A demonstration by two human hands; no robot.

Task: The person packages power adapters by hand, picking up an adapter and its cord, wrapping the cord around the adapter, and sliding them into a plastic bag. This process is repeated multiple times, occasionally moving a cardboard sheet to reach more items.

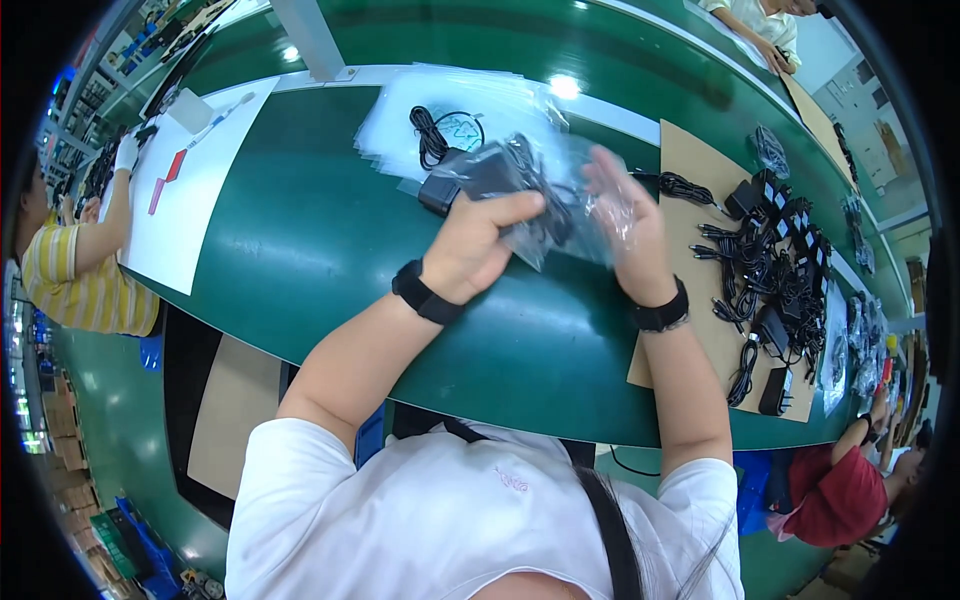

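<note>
My left hand (472, 240) grips a clear plastic bag (528, 250), its thumb pressed across the front. Inside the bag are a black power adapter (490, 172) and its coiled black cable (553, 205). My right hand (632, 225) is beside the bag's other end, fingers stretched out, with loose film against the palm. Just behind the bag, another black adapter (436, 193) shows partly, and a bundled black cable (428, 138) lies over a stack of clear plastic bags (400, 110). The bag hides part of that adapter.
On the right, a brown cardboard sheet (680, 150) carries a pile of black adapters and cables (760, 250). Several bagged cables (865, 340) lie beyond it. A white sheet (185, 240) covers the table's left part, near a person in a yellow striped shirt (85, 275). Another person wears red (835, 495).
</note>
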